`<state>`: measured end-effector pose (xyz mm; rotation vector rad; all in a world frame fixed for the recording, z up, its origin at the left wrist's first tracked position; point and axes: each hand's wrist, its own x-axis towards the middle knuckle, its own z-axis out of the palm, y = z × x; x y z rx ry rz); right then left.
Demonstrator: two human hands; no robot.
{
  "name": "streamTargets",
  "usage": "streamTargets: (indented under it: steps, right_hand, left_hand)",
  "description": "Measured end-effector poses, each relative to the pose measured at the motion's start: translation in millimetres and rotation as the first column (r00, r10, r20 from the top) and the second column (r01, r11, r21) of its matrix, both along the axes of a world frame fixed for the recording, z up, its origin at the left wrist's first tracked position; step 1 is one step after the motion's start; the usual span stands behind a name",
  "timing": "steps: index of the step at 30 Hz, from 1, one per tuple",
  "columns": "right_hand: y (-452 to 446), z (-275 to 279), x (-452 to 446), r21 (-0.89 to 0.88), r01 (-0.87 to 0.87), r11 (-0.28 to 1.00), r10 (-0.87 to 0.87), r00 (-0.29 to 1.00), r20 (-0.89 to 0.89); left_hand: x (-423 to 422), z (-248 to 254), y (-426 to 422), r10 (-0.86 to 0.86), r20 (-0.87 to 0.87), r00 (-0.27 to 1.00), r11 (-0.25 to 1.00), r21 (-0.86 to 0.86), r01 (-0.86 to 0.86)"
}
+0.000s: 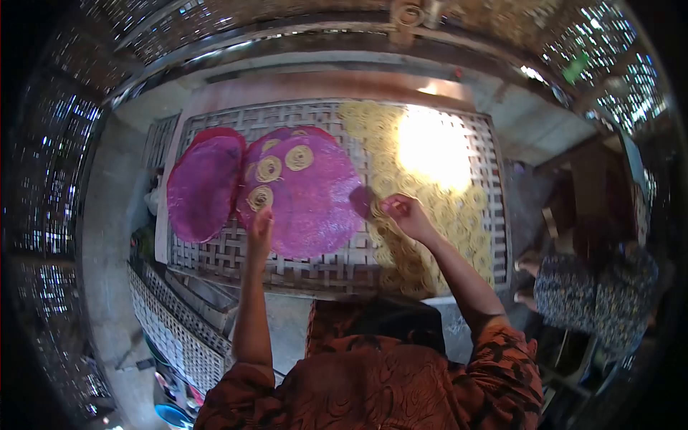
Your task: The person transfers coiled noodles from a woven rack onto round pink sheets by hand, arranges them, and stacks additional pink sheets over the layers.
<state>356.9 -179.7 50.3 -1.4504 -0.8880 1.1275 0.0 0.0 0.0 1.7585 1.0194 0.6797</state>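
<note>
Two round purple sheets lie on a woven bamboo tray; the left sheet (204,188) is bare, and the larger right sheet (308,208) carries several pale yellow coils. My left hand (262,228) is at the lower left of the larger sheet, its fingers closed on a yellow coil (260,198). Over the tray's right half, many yellow coils (459,222) lie in close rows. My right hand (403,211) is above their left edge, fingers pinched together; what they hold, if anything, is too small to tell.
The woven tray (499,208) spans the table. At the right is another person in patterned clothing (591,297). Woven panels (179,330) lean at the lower left, near a blue basin (173,415). Bright sunlight falls on the tray's upper right.
</note>
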Motion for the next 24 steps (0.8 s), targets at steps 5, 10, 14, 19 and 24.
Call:
streamTargets:
  steps: [5, 10, 14, 19, 24]
  right_hand:
    - [159.9, -36.7, -33.2, 0.014, 0.067, 0.998, -0.065, 0.863, 0.501]
    - [224.4, -32.3, -69.9, 0.121, -0.129, 0.984, 0.010, 0.724, 0.690]
    - [257.3, -42.4, -108.4, 0.063, -0.253, 0.965, 0.107, 0.605, 0.789]
    - [271.1, -50.4, -125.5, -0.078, -0.241, 0.967, 0.147, 0.282, 0.948]
    - [266.2, -58.2, -112.1, 0.108, -0.242, 0.964, -0.051, 0.231, 0.972]
  left_hand:
    - [-39.6, 26.5, 75.1, 0.408, -0.232, 0.883, 0.905, 0.229, -0.358]
    - [-67.1, -6.4, 83.3, 0.462, -0.544, 0.700, 0.880, 0.379, -0.287]
    - [-64.9, -20.3, 78.4, 0.403, -0.535, 0.743, 0.915, 0.249, -0.317]
    - [-50.4, -18.4, 88.2, 0.482, -0.516, 0.708, 0.876, 0.303, -0.375]
    - [-43.3, -31.8, 109.0, 0.538, -0.479, 0.694, 0.842, 0.334, -0.423]
